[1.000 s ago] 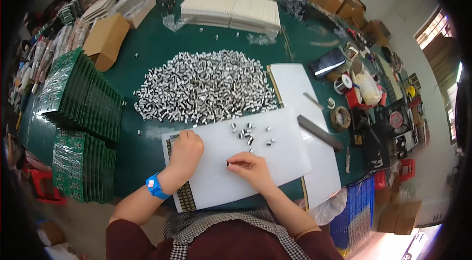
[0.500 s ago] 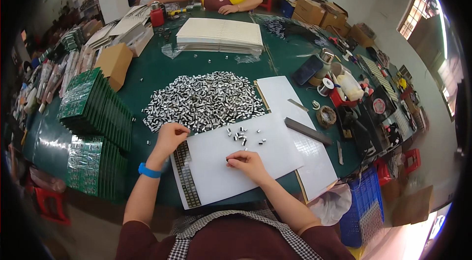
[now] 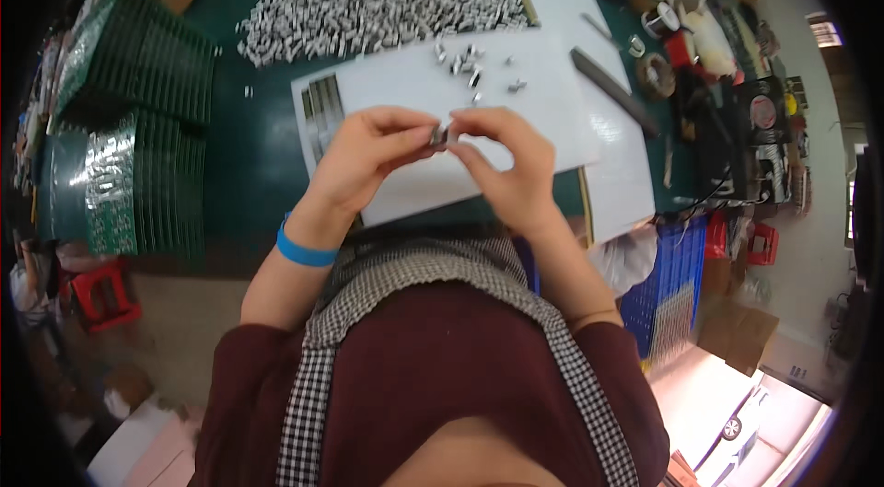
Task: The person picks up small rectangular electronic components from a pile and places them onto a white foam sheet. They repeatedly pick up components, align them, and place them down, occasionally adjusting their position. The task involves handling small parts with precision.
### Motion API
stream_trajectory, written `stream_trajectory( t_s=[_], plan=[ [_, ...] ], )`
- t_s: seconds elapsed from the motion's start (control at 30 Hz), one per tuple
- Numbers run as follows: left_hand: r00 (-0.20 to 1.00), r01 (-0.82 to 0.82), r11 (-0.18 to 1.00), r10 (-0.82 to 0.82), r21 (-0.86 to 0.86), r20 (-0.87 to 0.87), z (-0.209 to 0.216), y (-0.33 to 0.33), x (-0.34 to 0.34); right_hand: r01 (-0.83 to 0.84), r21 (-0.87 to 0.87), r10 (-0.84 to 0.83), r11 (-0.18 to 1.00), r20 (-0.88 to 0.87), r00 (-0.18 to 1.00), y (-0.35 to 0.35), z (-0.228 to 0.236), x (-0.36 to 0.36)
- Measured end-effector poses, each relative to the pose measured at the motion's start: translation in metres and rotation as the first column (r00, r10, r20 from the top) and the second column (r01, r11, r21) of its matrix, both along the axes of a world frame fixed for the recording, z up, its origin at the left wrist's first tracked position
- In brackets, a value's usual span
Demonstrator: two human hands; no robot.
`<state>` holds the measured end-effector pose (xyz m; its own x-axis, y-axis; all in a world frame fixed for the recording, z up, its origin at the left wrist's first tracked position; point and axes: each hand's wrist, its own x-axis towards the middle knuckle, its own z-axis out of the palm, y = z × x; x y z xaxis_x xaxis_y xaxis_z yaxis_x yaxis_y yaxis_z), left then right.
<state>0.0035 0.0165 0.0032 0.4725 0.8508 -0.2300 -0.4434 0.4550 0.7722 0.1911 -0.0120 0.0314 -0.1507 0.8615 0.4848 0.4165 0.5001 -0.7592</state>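
Observation:
My left hand (image 3: 364,156) and my right hand (image 3: 517,165) meet over the white board (image 3: 396,82). Both are closed in a pinch around one small silver metal part (image 3: 441,136), held between the fingertips. Its exact shape is partly covered by my fingers. Several loose silver parts (image 3: 471,63) lie on the board just beyond my hands. At the board's left edge is a strip (image 3: 322,110) with rows of small dark-and-metallic pieces, partly hidden by my left hand.
A big heap of small silver parts (image 3: 378,4) lies beyond the board. Stacked green circuit boards (image 3: 138,63) stand at left. On the right, a grey bar (image 3: 612,91) rests on a second white panel (image 3: 622,183), near a solder spool (image 3: 659,19) and a brown ring (image 3: 655,75).
My view has tilted downward. My left hand has left the strip's far end and come together with my right hand, both now on the small metal part.

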Motion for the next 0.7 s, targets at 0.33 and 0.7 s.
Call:
stream_trajectory(
  t_s=[0.33, 0.7],
  plan=[
    [0.994, 0.005, 0.999, -0.001, 0.038, -0.111, 0.009, -0.004, 0.007, -0.027, -0.036, 0.027, 0.999, 0.014, 1.000, 0.000, -0.001, 0.002],
    [0.995, 0.049, 0.998, -0.047, 0.025, -0.094, 0.008, -0.001, 0.006, -0.011, -0.104, 0.007, 0.995, -0.041, 0.999, -0.001, -0.010, -0.001]
  ],
)
